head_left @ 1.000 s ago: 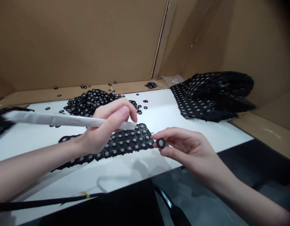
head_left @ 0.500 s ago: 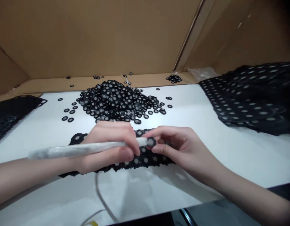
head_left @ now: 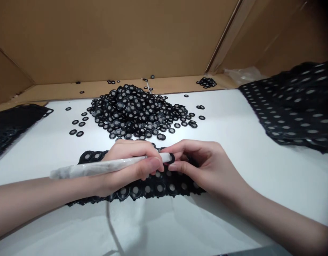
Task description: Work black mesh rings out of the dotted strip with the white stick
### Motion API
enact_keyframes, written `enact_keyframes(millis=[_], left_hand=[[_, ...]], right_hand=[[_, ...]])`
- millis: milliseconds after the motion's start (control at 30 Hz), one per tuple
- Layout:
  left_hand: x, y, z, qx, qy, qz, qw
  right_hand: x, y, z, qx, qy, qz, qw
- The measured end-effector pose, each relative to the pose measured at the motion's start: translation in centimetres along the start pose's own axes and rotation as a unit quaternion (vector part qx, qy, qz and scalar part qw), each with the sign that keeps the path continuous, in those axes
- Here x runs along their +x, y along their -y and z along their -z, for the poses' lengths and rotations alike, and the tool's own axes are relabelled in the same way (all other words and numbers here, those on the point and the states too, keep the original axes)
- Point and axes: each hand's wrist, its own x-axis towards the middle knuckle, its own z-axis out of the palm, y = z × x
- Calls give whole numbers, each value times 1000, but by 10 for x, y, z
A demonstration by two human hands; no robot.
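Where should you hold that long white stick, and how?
Probably like a pencil, pinching the white stick a little behind its right end, coming from the left. It is slim, straight and nearly level, so fingers and thumb can close around it, as the left hand does. Its right end should stay free, being at the black disc in the right hand.

1. The white pen-like tool (head_left: 100,168), with wrinkled surface, is held slanting, its narrow tip toward the right.
2. The small black disc (head_left: 172,158) is held upright at this tip, its middle hidden.
3. The black sheet (head_left: 148,189), with rows of grey round spots and wavy edge, lies below both, partly covered.
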Motion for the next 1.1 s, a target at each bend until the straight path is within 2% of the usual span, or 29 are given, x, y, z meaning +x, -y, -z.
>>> enact_keyframes(millis=[267,600,867,1100], left_hand=[[2,-1,-2,-27,5,15,1000],[7,1,0,-73,59,68,993],[5,-6,1,-149,28,142,978],[5,-12,-3,-130,8,160,978]], right_hand=[[0,-1,-2,24,-4,-16,1000],[-2,-2,-4,23,13,-34,999],[-1,-3,-2,13,21,-35,999],[-1,-2,-1,24,15,-60,998]])
